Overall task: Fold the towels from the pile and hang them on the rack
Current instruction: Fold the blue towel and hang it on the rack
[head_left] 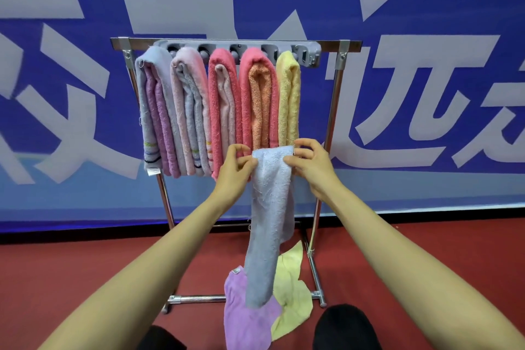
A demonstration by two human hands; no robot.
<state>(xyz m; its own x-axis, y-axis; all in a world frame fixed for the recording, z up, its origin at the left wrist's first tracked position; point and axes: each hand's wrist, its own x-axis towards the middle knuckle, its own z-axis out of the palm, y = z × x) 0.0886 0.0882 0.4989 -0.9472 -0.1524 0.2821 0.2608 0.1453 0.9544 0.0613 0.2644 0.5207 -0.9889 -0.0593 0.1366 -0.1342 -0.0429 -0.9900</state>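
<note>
While both arms reach toward the rack (337, 94), the left hand (235, 169) and right hand (312, 167) each pinch an upper corner of the pale blue towel (271, 196), the grip of thumb and fingers closed on the cloth. This towel hangs as a long narrow strip in front of the rack's lower half, its bottom end overlapping the purple towel (244, 324). That one and a yellow towel (294, 295) lie crumpled on the red floor (85, 278), by the right end of the rack's near foot bar. Five folded towels (221, 99) hang side by side from the rack's top rail.
</note>
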